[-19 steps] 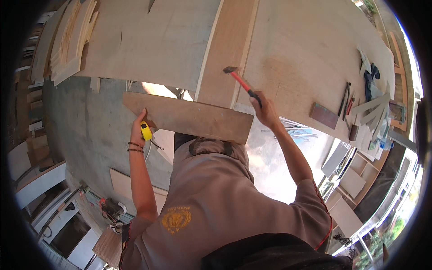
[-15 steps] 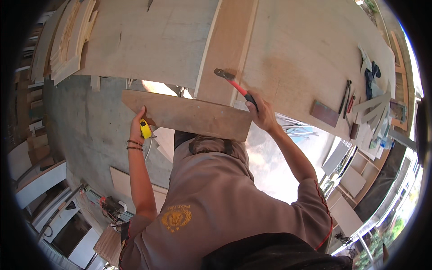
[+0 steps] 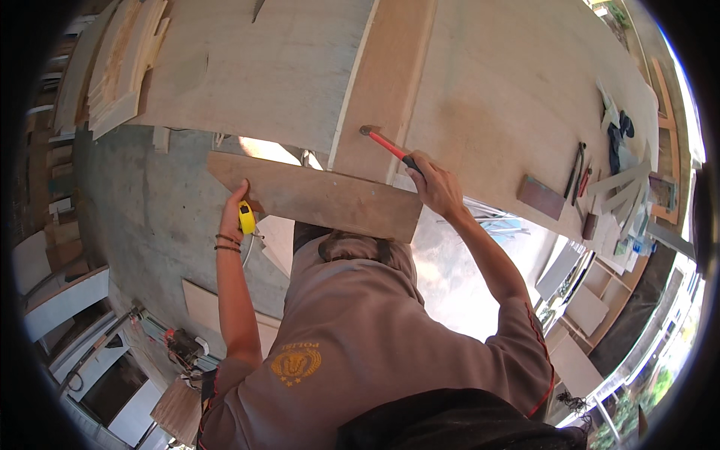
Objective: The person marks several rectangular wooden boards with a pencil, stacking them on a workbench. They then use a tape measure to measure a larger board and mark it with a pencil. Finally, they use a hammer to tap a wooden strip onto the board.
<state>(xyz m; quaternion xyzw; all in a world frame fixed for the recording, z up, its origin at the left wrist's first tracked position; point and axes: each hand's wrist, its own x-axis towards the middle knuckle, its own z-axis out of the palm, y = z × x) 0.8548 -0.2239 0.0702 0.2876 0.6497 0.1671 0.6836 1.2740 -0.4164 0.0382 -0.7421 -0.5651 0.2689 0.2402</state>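
My right hand (image 3: 437, 184) is wrapped round the black grip of a hammer (image 3: 386, 144) with a red handle. The hammer's dark head hangs over a long wooden strip (image 3: 379, 82) on the workbench. A brown wooden board (image 3: 315, 196), cut at a slant on its left end, lies crosswise in front of my waist by the bench edge. My left hand (image 3: 234, 212) is closed at the board's left part, thumb on top and other fingers mostly hidden. A yellow tape measure (image 3: 246, 217) sits against that palm, beside the board.
The plywood workbench top (image 3: 487, 82) stretches ahead. Long wood strips (image 3: 127, 67) are stacked at its far left. On the right lie a sanding block (image 3: 541, 196), pincers (image 3: 575, 169), red-handled pliers (image 3: 584, 182) and scrap strips (image 3: 626, 187). A pale panel (image 3: 202, 304) lies lower left.
The hammer has turned in my right hand, its head now lower and a little to the right. My left hand and the board have shifted only slightly in the picture.
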